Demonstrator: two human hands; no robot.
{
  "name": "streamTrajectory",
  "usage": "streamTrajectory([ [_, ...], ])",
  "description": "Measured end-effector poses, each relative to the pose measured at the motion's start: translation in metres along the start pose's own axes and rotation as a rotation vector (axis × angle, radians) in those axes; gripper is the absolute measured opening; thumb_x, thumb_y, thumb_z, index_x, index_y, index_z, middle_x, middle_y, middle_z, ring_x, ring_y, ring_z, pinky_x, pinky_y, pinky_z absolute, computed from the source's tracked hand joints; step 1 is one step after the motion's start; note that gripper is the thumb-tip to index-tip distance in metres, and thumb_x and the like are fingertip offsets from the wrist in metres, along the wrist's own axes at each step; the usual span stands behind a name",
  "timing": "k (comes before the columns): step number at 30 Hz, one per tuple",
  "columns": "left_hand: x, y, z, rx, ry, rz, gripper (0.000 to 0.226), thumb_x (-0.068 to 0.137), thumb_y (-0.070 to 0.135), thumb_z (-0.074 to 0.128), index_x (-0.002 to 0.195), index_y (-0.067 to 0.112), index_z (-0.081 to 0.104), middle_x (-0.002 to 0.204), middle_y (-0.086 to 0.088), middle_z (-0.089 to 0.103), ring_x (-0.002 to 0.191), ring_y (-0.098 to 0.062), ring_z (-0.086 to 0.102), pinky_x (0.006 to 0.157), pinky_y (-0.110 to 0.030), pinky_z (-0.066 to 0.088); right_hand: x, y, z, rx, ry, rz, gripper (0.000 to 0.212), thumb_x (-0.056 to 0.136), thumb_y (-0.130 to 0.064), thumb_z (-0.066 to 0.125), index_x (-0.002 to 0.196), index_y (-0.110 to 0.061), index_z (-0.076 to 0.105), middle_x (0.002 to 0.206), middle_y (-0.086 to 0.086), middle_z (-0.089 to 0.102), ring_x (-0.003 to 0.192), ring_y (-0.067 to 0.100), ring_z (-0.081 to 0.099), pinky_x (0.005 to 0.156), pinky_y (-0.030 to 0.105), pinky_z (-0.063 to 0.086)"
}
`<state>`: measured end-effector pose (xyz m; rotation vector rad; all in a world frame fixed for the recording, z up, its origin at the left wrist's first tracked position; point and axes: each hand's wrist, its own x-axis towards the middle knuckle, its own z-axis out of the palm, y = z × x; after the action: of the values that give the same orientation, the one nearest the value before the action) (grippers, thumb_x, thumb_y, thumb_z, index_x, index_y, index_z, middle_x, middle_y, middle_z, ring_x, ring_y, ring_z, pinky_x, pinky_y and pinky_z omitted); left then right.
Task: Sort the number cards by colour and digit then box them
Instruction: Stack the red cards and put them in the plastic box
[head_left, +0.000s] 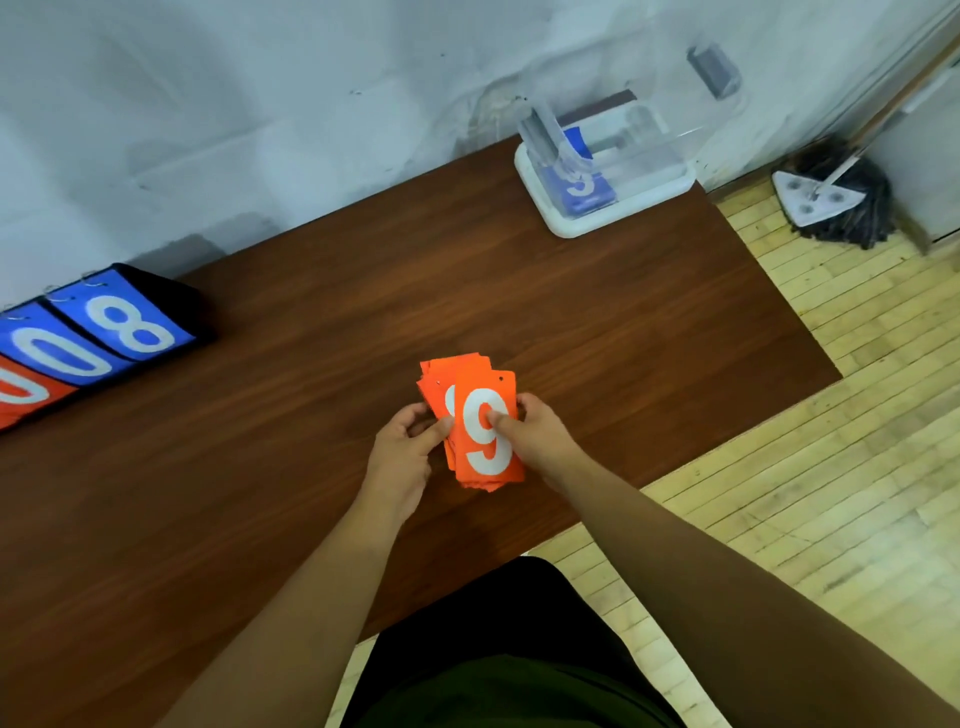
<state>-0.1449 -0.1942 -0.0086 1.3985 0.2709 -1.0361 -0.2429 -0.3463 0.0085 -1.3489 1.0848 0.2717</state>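
Both hands on the orange cards (470, 415) near the table's (260, 493) front edge: left hand (402, 457) grips the stack, right hand (535, 431) pinches the top 9. Box (602, 171) sits at the far right corner.

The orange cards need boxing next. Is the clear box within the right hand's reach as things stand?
Probably yes, with a stretch. The clear box stands open at the far right corner of the table, and nothing lies between it and the right hand.
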Motion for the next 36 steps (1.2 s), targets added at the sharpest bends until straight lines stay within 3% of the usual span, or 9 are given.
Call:
streamTrajectory([
  [7, -0.002, 0.011, -0.042, 0.029, -0.042, -0.018, 0.08, 0.059, 0.035, 0.092, 0.127, 0.017, 0.052, 0.125, -0.01, 0.065, 0.106, -0.022, 0.069, 0.075, -0.035, 0.059, -0.007, -0.004, 0.011, 0.018, -0.277, 0.049, 0.038, 0.085, -0.025, 0.074, 0.119, -0.014, 0.06, 0.109, 0.003, 0.072, 0.094, 0.02, 0.072, 0.08, 0.038, 0.059],
  [9, 0.002, 0.019, -0.057, 0.248, -0.016, 0.013, 0.09, 0.05, 0.047, 0.093, 0.128, 0.031, 0.05, 0.125, -0.004, 0.06, 0.108, -0.018, 0.065, 0.079, -0.035, 0.058, -0.01, -0.011, 0.012, -0.04, -0.438, 0.095, 0.027, 0.084, -0.023, 0.075, 0.108, -0.021, 0.064, 0.095, -0.004, 0.075, 0.083, 0.014, 0.074, 0.064, 0.028, 0.059],
  [12, 0.008, 0.028, -0.075, 0.667, -0.175, 0.067, 0.073, 0.05, 0.055, 0.085, 0.117, 0.05, 0.056, 0.129, 0.003, 0.059, 0.119, -0.014, 0.057, 0.098, -0.039, 0.051, -0.011, -0.022, 0.022, -0.222, -0.534, 0.095, 0.039, 0.081, -0.026, 0.078, 0.117, -0.017, 0.063, 0.095, -0.004, 0.074, 0.08, 0.012, 0.073, 0.059, 0.022, 0.056],
  [16, 0.007, 0.035, -0.085, 0.616, -0.184, 0.168, 0.061, 0.057, 0.042, 0.086, 0.112, 0.048, 0.06, 0.122, 0.006, 0.062, 0.114, -0.016, 0.061, 0.087, -0.033, 0.056, -0.007, -0.031, 0.032, -0.246, -0.35, 0.012, 0.051, 0.076, -0.031, 0.082, 0.121, -0.016, 0.062, 0.103, -0.001, 0.07, 0.081, 0.011, 0.071, 0.06, 0.022, 0.057],
  [20, 0.008, 0.037, -0.096, 0.331, 0.001, 0.202, 0.062, 0.075, 0.025, 0.084, 0.125, 0.043, 0.051, 0.13, 0.002, 0.058, 0.111, -0.014, 0.063, 0.08, -0.028, 0.057, -0.006, -0.036, 0.035, -0.192, -0.129, -0.099, 0.058, 0.084, -0.031, 0.074, 0.135, -0.014, 0.051, 0.127, 0.002, 0.059, 0.109, 0.02, 0.063, 0.086, 0.035, 0.057],
  [25, 0.014, 0.038, -0.1, 0.724, 0.02, 0.323, 0.04, 0.09, 0.028, 0.069, 0.116, 0.053, 0.052, 0.12, 0.02, 0.06, 0.112, -0.005, 0.059, 0.095, -0.036, 0.053, -0.005, -0.034, 0.053, -0.54, 0.112, -0.437, 0.036, 0.093, -0.028, 0.062, 0.128, -0.025, 0.053, 0.121, -0.006, 0.06, 0.108, 0.01, 0.059, 0.09, 0.03, 0.054],
  [29, 0.015, 0.032, -0.099, 0.658, -0.066, 0.375, 0.055, 0.093, 0.013, 0.063, 0.124, 0.054, 0.043, 0.123, 0.018, 0.06, 0.119, 0.0, 0.055, 0.105, -0.028, 0.042, 0.0, -0.009, 0.071, -0.687, 0.216, -0.621, 0.025, 0.095, -0.016, 0.056, 0.12, -0.019, 0.056, 0.114, -0.002, 0.061, 0.102, 0.013, 0.059, 0.087, 0.03, 0.054],
  [33, 0.015, 0.02, -0.093, 0.729, -0.03, 0.425, 0.016, 0.092, 0.048, 0.055, 0.108, 0.049, 0.057, 0.129, 0.024, 0.049, 0.122, 0.01, 0.043, 0.094, -0.017, 0.035, 0.008, 0.017, 0.084, -0.798, 0.195, -0.718, 0.041, 0.097, -0.012, 0.047, 0.137, -0.022, 0.043, 0.121, 0.002, 0.053, 0.109, 0.018, 0.05, 0.094, 0.034, 0.049],
  [36, 0.017, 0.01, -0.094, 0.737, 0.009, 0.441, 0.014, 0.1, 0.033, 0.051, 0.1, 0.042, 0.062, 0.128, 0.02, 0.051, 0.121, 0.014, 0.041, 0.101, -0.02, 0.033, 0.009, 0.029, 0.084, -0.864, 0.262, -0.729, 0.034, 0.097, -0.017, 0.049, 0.131, -0.019, 0.051, 0.126, 0.006, 0.048, 0.114, 0.021, 0.049, 0.094, 0.036, 0.051],
])
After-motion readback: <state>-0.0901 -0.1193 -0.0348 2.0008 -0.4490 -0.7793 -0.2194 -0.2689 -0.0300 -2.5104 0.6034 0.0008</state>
